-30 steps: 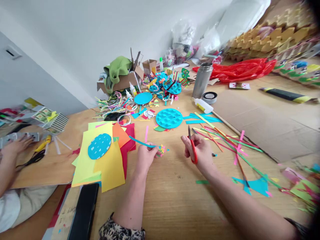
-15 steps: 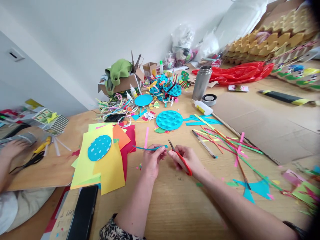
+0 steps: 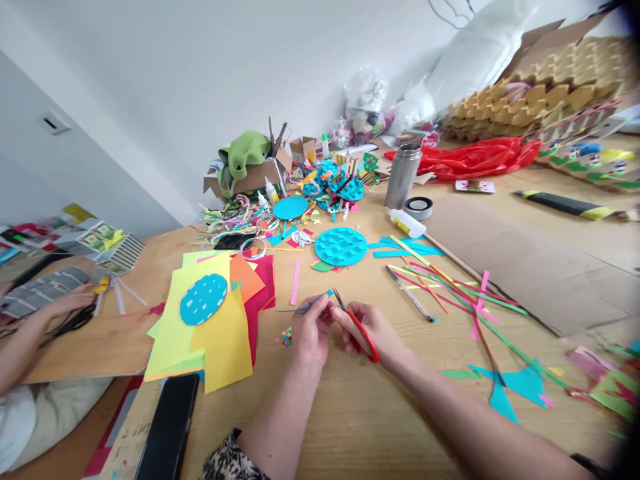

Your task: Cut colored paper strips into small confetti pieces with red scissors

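Note:
Between its thumb and fingers, my left hand (image 3: pixel 311 328) pinches a narrow blue paper strip (image 3: pixel 299 309), whose long end sticks out to the left. My right hand (image 3: pixel 367 328) grips red-handled scissors (image 3: pixel 364 335), the blades pointing up and left beside the strip's short end. Whether the blades touch the paper I cannot make out. Small coloured paper bits (image 3: pixel 286 337) lie on the table left of my left hand. Beyond both hands is a blue round piece with raised bumps (image 3: pixel 341 246).
Coloured paper sheets (image 3: pixel 225 353) with a blue spotted disc (image 3: pixel 203 299) lie left; a phone (image 3: pixel 169 427) is nearer. Paper strips (image 3: pixel 465 293), a pen (image 3: pixel 411 294) and a cardboard sheet (image 3: pixel 520 267) lie right. A steel bottle (image 3: pixel 403 176) stands behind. A co-worker's hand (image 3: pixel 75 300) is far left.
The scissors and the blue strip have come closer together, my hands nearly meeting. The view has shifted slightly. The co-worker's hand at far left has moved right, towards a yellow object.

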`<state>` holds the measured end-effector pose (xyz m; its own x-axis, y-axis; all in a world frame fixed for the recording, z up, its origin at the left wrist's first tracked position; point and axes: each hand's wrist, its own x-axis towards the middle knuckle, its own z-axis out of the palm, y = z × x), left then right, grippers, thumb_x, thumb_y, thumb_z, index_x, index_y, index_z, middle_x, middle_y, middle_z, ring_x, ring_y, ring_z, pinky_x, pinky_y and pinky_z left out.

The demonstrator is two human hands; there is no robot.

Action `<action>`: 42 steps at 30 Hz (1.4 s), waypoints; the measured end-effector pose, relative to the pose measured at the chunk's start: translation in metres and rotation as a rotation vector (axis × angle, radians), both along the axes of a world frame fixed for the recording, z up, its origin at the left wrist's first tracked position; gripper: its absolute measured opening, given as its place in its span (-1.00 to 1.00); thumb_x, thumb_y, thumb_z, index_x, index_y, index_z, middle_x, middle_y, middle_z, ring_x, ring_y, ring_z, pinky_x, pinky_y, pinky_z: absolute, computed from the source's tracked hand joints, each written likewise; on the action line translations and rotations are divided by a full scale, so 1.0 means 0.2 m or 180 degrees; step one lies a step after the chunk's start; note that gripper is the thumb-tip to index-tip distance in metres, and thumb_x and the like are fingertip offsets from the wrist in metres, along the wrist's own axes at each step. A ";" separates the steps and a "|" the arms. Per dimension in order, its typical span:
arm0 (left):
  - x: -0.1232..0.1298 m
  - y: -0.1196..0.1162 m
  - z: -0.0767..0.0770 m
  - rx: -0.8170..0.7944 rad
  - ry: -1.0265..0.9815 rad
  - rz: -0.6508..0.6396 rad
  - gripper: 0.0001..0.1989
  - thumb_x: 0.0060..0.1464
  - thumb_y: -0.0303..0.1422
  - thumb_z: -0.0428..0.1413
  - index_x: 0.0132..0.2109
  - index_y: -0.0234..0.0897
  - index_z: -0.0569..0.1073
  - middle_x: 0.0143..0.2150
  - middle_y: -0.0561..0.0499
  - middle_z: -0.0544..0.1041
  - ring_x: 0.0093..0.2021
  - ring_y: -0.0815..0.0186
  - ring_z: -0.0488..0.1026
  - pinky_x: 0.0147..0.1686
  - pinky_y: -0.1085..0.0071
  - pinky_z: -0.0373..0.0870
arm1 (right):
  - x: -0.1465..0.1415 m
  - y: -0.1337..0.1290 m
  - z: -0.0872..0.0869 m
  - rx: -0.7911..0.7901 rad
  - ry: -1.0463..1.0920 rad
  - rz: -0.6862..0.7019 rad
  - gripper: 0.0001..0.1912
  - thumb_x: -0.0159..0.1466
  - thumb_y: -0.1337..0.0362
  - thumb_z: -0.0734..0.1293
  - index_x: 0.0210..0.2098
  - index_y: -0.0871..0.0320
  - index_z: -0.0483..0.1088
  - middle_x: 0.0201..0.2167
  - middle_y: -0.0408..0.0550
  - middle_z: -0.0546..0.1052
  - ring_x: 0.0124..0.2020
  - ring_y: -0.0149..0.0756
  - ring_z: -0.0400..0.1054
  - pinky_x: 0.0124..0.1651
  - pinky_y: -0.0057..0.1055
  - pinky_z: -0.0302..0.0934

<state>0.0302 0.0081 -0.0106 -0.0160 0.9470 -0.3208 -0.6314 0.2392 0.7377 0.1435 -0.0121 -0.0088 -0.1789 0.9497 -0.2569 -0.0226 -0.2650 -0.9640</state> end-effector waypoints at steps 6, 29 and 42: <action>0.03 -0.02 0.03 -0.0085 -0.0092 -0.0006 -0.81 -0.27 -0.36 0.29 -0.55 -0.36 0.44 -0.56 0.06 0.41 -0.52 0.46 0.34 -0.47 0.51 0.23 | -0.03 -0.01 -0.05 0.0065 -0.0042 -0.0037 -0.58 0.06 -0.03 0.36 -0.58 0.13 0.16 -0.81 -0.25 0.33 -0.80 -0.46 0.22 -0.77 -0.59 0.02; 0.04 -0.03 0.01 -0.0319 -0.0143 0.0329 -0.81 -0.31 -0.37 0.30 -0.50 -0.36 0.46 -0.52 0.05 0.47 -0.49 0.44 0.40 -0.41 0.49 0.28 | -0.03 -0.01 -0.03 -0.0277 0.0000 -0.0105 -0.55 0.03 -0.08 0.36 -0.58 0.13 0.13 -0.84 -0.29 0.32 -0.85 -0.49 0.19 -0.83 -0.63 -0.04; 0.05 -0.04 0.00 -0.0136 0.0118 0.0164 -0.73 -0.25 -0.32 0.28 -0.62 -0.36 0.36 -0.67 0.15 0.26 -0.64 0.55 0.15 -0.62 0.54 0.04 | 0.00 0.01 0.00 0.0411 0.0156 -0.0859 -0.59 -0.02 0.01 0.43 -0.53 0.13 0.18 -0.64 -0.16 0.40 -0.59 -0.41 0.29 -0.52 -0.50 0.18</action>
